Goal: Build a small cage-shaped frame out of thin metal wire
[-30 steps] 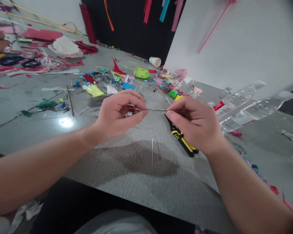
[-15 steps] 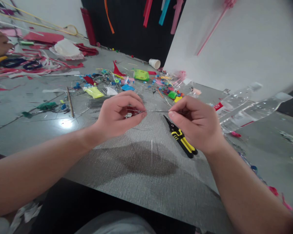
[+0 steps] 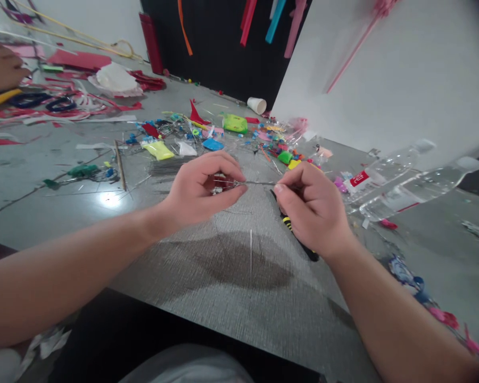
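Just above the grey tabletop [image 3: 207,298], a thin wire [image 3: 259,183] stretches level between the two hands. The left hand [image 3: 201,189] pinches one end between thumb and curled fingers [image 3: 233,173]; something small and red shows inside its grip, too hidden to name. The right hand [image 3: 313,210] pinches the other end with thumb and forefinger pressed together. Under the right hand lie black-and-yellow pliers [image 3: 299,242], mostly covered. A second loose wire [image 3: 250,255] lies on the tabletop nearer the body. To the right lie two clear plastic bottles [image 3: 407,183]; behind the hands spreads a litter of coloured scraps [image 3: 231,133]. Another person's hand [image 3: 0,66] rests far left.
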Available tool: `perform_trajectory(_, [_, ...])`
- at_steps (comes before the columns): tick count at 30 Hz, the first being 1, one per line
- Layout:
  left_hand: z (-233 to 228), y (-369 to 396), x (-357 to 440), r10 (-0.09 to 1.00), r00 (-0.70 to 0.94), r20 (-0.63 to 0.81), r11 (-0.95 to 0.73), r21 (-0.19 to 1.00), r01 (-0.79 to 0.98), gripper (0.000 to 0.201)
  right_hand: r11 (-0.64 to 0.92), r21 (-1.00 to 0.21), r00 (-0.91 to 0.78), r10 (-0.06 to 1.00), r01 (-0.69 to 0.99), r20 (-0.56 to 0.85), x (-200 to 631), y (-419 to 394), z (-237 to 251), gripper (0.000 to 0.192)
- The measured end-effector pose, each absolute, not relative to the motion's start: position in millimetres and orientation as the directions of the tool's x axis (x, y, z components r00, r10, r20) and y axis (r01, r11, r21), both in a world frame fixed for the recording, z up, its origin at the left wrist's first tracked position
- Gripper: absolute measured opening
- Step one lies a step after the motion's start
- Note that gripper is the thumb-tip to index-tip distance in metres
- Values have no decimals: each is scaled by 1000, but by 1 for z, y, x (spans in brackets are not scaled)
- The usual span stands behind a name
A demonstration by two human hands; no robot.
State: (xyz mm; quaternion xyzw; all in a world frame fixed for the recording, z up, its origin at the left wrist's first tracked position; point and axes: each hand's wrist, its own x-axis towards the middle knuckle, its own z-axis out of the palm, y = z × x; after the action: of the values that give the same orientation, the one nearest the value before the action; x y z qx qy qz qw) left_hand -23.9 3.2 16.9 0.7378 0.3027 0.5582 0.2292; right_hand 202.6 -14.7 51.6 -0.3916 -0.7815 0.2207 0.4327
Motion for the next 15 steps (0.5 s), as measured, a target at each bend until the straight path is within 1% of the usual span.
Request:
perform_trajectory(4, [16,3,-23,699,209,684,-715,676,179,14,603,-640,-321,797,476,512,199,-17,52,14])
perform_trajectory(6, [16,3,-23,720,221,658,-693,699,178,17,608,-629,-319,792,484,520,198,-17,52,15])
perform_trajectory(8, [16,2,-23,769,240,592,-633,757,160,20,612,-621,-319,788,489,526,198,-17,52,16])
perform_trajectory(11, [14,3,-23,847,253,468,-495,867,52,18,613,-615,-319,787,495,528,199,-15,52,17])
perform_trajectory(15, [12,8,-22,902,238,361,-345,932,-107,23,620,-614,-324,783,489,532,201,-14,52,17])
